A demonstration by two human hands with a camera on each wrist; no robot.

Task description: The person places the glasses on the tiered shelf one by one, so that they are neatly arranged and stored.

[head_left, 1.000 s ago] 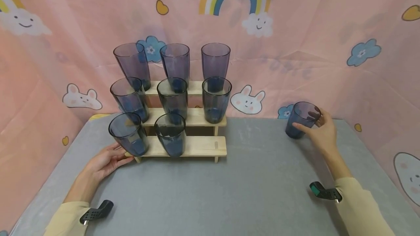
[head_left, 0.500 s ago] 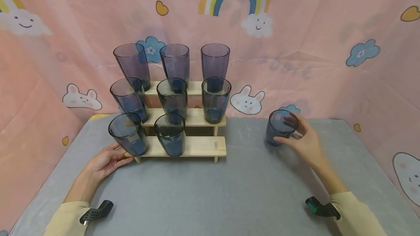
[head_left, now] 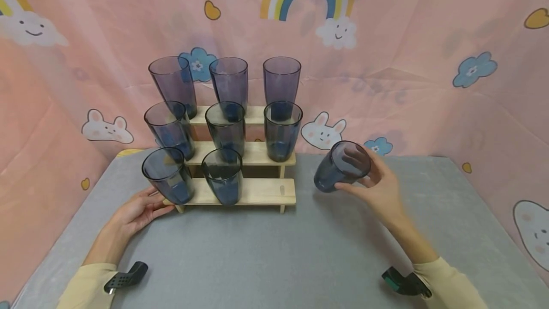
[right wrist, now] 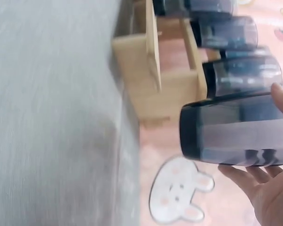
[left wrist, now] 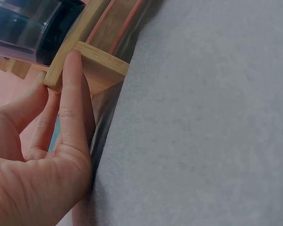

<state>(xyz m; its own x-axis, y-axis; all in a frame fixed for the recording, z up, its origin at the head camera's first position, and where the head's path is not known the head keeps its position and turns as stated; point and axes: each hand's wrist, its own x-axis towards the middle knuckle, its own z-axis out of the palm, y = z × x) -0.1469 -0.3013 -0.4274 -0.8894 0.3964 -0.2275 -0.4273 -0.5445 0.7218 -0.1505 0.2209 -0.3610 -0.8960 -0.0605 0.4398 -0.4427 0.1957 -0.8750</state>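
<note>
My right hand (head_left: 381,190) grips a bluish-purple drinking glass (head_left: 336,170), thumb on the near side and fingers behind. That glass is tilted, its base toward the stand; in the right wrist view it is held off the table. A tiered wooden stand (head_left: 266,190) carries similar glasses: three on the top tier, three on the middle, two on the bottom. Beside the front glass (head_left: 169,180) at left, my left hand (head_left: 139,211) pinches the bottom tier's left end. The left wrist view shows the thumb and index finger (left wrist: 73,94) against the wood.
Grey cloth covers the table (head_left: 257,261). Behind it and at both sides hangs a pink patterned curtain (head_left: 399,23). The bottom tier's right part (head_left: 268,192) is bare wood. Each wrist bears a black device (head_left: 126,278).
My right hand has carried the glass leftward, closer to the stand, and the glass now tilts more. My left hand has stayed at the stand's end.
</note>
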